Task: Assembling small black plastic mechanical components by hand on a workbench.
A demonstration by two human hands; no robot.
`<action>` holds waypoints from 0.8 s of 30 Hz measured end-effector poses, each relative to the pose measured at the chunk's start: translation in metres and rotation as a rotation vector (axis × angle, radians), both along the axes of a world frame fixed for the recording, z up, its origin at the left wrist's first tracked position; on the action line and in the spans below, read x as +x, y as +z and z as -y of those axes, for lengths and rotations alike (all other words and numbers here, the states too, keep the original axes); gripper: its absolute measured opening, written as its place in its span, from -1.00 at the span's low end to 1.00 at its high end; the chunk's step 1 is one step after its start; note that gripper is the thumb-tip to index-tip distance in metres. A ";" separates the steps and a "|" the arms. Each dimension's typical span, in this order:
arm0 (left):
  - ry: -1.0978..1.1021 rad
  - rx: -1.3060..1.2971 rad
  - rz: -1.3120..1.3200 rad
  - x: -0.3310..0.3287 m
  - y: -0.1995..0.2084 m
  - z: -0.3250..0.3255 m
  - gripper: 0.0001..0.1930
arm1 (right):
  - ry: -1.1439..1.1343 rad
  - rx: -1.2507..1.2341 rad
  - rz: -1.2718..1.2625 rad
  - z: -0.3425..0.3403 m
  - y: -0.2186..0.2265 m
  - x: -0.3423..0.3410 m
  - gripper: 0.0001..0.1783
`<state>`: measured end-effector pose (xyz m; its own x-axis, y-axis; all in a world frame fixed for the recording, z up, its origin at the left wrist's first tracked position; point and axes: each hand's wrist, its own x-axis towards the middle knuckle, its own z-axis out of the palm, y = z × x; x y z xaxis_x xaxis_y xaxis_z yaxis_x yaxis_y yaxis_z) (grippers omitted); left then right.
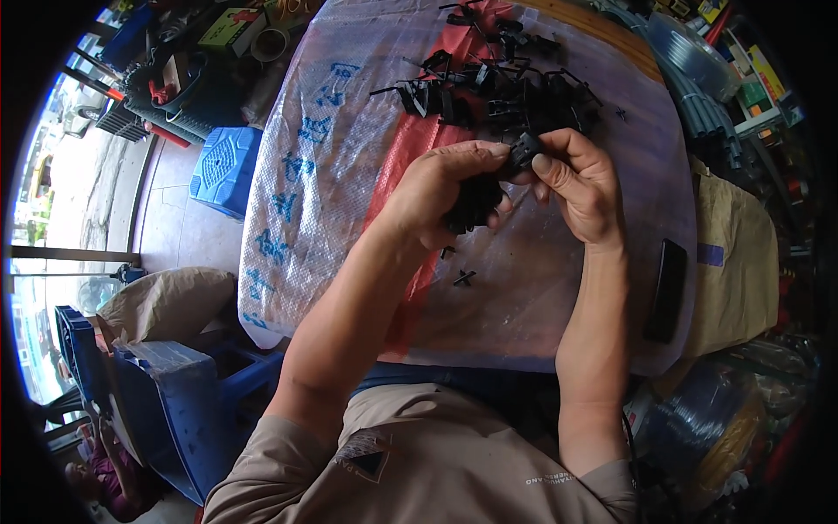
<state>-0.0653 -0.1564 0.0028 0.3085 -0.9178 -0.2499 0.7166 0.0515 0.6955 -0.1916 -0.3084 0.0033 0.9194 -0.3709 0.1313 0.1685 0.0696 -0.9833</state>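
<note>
Both hands meet over the table, in front of a loose heap of black plastic parts [515,96]. A small black plastic piece [524,150] is pinched between the thumb and fingers of my right hand [585,188]. The left thumb of my left hand [428,188] presses against the same piece. Below it, the left fingers curl round a bunch of black plastic parts [471,208]; their exact kind is too dark to make out. A small cross-shaped black bit [464,278] lies on the table nearer to me.
A woven plastic sheet [297,192] with a red stripe covers the table. A dark phone-like slab [668,293] lies at the right edge. A blue stool [227,170] and a blue chair [179,410] stand at left. Clear coiled tubing [690,57] sits at far right.
</note>
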 end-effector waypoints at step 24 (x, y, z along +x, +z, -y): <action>0.072 0.067 1.191 0.004 -0.009 -0.004 -0.75 | 0.108 -0.182 -0.267 -0.009 0.003 -0.001 -0.89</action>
<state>-0.0617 -0.1526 -0.0061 0.4288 -0.8850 0.1815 -0.3833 0.0037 0.9236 -0.1927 -0.2989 0.0064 0.9630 -0.2617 -0.0645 -0.0956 -0.1079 -0.9896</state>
